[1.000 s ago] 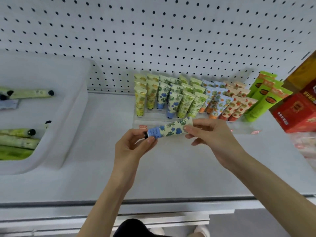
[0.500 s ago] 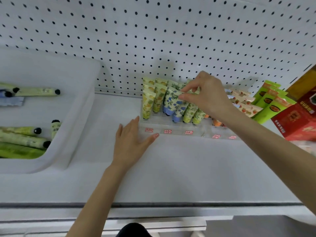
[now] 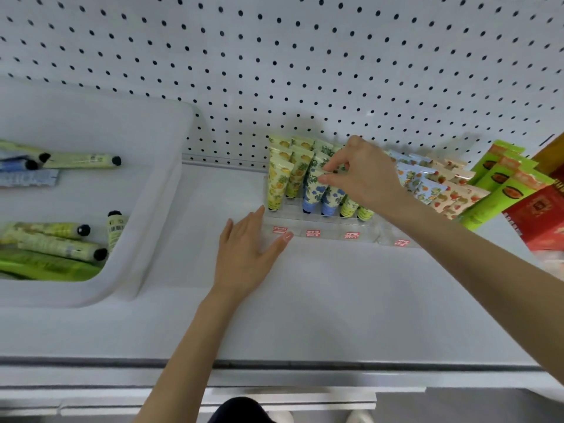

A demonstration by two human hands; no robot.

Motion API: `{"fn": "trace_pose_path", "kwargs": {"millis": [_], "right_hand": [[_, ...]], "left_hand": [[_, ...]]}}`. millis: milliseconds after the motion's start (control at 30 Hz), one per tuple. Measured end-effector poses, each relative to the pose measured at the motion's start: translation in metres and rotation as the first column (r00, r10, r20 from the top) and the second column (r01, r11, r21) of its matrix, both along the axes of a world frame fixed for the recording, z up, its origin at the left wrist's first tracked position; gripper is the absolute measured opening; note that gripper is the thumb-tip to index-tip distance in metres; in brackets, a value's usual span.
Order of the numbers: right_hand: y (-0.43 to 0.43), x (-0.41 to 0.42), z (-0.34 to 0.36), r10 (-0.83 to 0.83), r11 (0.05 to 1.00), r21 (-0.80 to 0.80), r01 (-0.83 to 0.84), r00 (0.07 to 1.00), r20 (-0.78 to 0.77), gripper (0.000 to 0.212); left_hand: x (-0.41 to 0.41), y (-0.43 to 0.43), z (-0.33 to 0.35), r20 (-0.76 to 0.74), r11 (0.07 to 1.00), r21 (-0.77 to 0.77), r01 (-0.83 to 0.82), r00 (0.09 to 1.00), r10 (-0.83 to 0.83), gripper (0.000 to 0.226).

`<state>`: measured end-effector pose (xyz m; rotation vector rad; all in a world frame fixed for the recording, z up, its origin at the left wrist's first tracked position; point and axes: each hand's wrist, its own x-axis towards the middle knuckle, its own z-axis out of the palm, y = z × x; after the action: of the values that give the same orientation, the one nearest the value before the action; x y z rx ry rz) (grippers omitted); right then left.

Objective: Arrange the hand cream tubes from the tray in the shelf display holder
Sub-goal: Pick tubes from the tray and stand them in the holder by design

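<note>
Blue-flowered tube (image 3: 314,190) is no longer held out in front; it's in the display holder (image 3: 329,236) now, cap down in the blue row, just beside the yellow ones. Right hand (image 3: 363,175) pinches its crimped top between thumb and forefinger (not released yet). Left hand (image 3: 244,254) has let go of the tube and lies flat on the shelf (image 3: 335,300), fingers straight, thumb tip at the holder's front edge, holding nothing. I judge this placement nearly done. More tubes (image 3: 52,239) wait in the tray (image 3: 158,209), so plenty left.
</note>
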<state>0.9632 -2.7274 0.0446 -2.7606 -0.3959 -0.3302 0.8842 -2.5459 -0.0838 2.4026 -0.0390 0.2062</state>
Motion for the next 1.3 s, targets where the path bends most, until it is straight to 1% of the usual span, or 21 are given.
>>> {"fn": "trace_pose_path", "kwargs": {"millis": [267, 433, 600, 700, 833, 967, 1167, 1300], "right_hand": [[0.002, 0.001, -0.003, -0.010, 1.000, -0.023, 0.010, 1.000, -0.010, 0.018], [0.002, 0.001, -0.002, -0.001, 0.999, -0.048, 0.000, 1.000, -0.013, 0.018], [0.000, 0.001, -0.002, 0.002, 0.997, -0.072, -0.002, 1.000, 0.004, 0.020], [0.000, 0.001, -0.002, 0.004, 0.996, -0.085, -0.004, 1.000, 0.004, 0.020], [-0.001, 0.003, -0.002, -0.003, 0.995, -0.100, 0.003, 1.000, 0.007, 0.021], [0.000, 0.003, -0.001, -0.004, 0.992, -0.125, 0.005, 1.000, 0.005, 0.024], [-0.001, 0.003, 0.003, -0.004, 0.995, -0.101, 0.002, 1.000, -0.023, 0.021], [-0.001, 0.003, 0.005, 0.007, 0.996, -0.089, -0.008, 1.000, -0.012, 0.023]], "left_hand": [[0.002, 0.000, -0.003, 0.002, 1.000, 0.014, -0.006, 1.000, 0.006, 0.089], [-0.002, -0.002, 0.003, 0.043, 0.999, -0.043, -0.012, 0.999, 0.013, 0.073], [0.000, -0.001, 0.002, 0.027, 1.000, -0.023, 0.006, 1.000, -0.006, 0.077], [-0.001, -0.002, 0.005, 0.043, 0.999, -0.054, 0.002, 0.999, 0.000, 0.073], [-0.004, -0.003, 0.008, 0.048, 0.998, -0.066, -0.003, 0.999, 0.006, 0.078], [-0.004, -0.003, 0.008, 0.029, 0.997, -0.069, -0.014, 0.999, 0.016, 0.074], [-0.004, -0.002, 0.008, 0.021, 0.996, -0.092, -0.014, 1.000, 0.016, 0.071], [-0.002, -0.002, 0.009, 0.024, 0.996, -0.093, -0.011, 1.000, 0.013, 0.068]]}}
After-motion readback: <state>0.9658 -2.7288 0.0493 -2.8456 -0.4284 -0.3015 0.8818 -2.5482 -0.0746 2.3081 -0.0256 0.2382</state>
